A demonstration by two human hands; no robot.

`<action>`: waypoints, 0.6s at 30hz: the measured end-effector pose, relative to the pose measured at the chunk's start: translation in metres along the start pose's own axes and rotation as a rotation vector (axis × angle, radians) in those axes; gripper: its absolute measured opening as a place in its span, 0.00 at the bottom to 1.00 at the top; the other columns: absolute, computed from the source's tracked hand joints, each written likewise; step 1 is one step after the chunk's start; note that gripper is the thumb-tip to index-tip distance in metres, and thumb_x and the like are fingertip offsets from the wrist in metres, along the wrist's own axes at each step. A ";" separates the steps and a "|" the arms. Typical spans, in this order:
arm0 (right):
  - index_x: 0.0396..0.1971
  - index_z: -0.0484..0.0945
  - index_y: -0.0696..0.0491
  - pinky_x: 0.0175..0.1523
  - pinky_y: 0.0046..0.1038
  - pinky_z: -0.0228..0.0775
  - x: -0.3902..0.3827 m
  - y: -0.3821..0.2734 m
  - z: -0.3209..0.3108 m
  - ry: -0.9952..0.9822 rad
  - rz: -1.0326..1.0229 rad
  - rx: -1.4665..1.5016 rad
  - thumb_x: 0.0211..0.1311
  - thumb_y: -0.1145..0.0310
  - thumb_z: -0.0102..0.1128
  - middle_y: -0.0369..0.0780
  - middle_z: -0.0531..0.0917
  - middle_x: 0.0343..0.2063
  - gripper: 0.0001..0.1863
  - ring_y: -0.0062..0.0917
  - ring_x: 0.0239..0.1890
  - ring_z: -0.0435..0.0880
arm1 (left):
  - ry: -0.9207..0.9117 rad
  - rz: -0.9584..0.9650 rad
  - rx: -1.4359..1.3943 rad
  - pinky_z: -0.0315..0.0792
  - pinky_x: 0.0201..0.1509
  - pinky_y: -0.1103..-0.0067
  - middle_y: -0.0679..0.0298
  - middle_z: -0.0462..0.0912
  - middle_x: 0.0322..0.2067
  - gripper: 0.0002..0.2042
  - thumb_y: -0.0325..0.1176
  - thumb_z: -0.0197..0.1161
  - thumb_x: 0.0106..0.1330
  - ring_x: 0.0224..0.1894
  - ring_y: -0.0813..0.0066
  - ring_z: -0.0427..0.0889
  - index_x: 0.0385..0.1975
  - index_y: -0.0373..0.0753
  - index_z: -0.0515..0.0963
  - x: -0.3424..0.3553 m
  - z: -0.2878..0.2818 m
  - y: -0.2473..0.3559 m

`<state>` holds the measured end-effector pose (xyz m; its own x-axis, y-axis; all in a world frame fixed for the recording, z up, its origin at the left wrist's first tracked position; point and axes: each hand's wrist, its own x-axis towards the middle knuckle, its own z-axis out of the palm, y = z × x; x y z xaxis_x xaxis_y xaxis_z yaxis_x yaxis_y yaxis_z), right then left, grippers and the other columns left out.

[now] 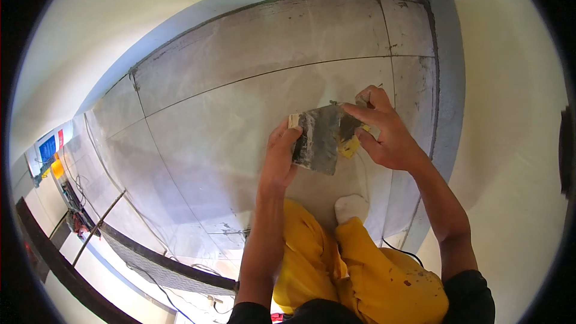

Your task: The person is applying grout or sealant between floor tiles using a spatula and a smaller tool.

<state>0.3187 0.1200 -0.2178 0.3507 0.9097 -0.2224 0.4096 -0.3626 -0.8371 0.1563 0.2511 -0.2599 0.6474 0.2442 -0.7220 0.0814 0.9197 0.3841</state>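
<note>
Head view, going from left to right: at the far left edge a white sign with blue and red patches (50,146) hangs on the wall, and just under it stands a small orange-yellow container (57,168). The grey tiled floor (240,84) fills the middle. The left hand (281,159) is closed on the edge of a flat grey metal plate smeared with mortar (318,140), held in the air over the tiles. The right hand (384,132) is wrapped around a small scraper with a yellow handle (350,144), and its blade lies on the plate. I think wet mortar could drop on the yellow trousers (360,270) or the white shoe (351,207) if the plate tilts.
</note>
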 end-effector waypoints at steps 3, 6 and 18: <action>0.50 0.72 0.50 0.49 0.32 0.55 -0.002 -0.002 0.001 -0.052 0.095 -0.106 0.43 0.80 0.56 0.43 0.64 0.40 0.28 0.33 0.41 0.63 | -0.026 0.023 0.050 0.72 0.40 0.80 0.64 0.77 0.36 0.12 0.27 0.46 0.63 0.37 0.79 0.76 0.43 0.32 0.71 0.002 -0.006 -0.005; 0.50 0.72 0.49 0.49 0.37 0.53 -0.007 0.000 0.010 -0.037 -0.055 -0.523 0.39 0.80 0.59 0.43 0.65 0.41 0.30 0.33 0.42 0.62 | -0.002 0.012 0.051 0.71 0.40 0.81 0.63 0.78 0.36 0.11 0.27 0.47 0.63 0.36 0.79 0.76 0.42 0.32 0.71 0.001 -0.004 -0.005; 0.41 0.79 0.47 0.53 0.36 0.51 -0.007 0.008 0.004 0.126 -0.022 -0.176 0.39 0.83 0.51 0.44 0.66 0.41 0.25 0.37 0.46 0.62 | -0.048 0.012 0.052 0.70 0.38 0.82 0.65 0.77 0.34 0.10 0.27 0.46 0.63 0.35 0.81 0.75 0.41 0.32 0.70 0.004 -0.008 -0.005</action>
<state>0.3162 0.1111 -0.2250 0.4380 0.8893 -0.1316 0.5554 -0.3828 -0.7382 0.1518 0.2498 -0.2693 0.6840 0.2393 -0.6891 0.1115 0.8993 0.4230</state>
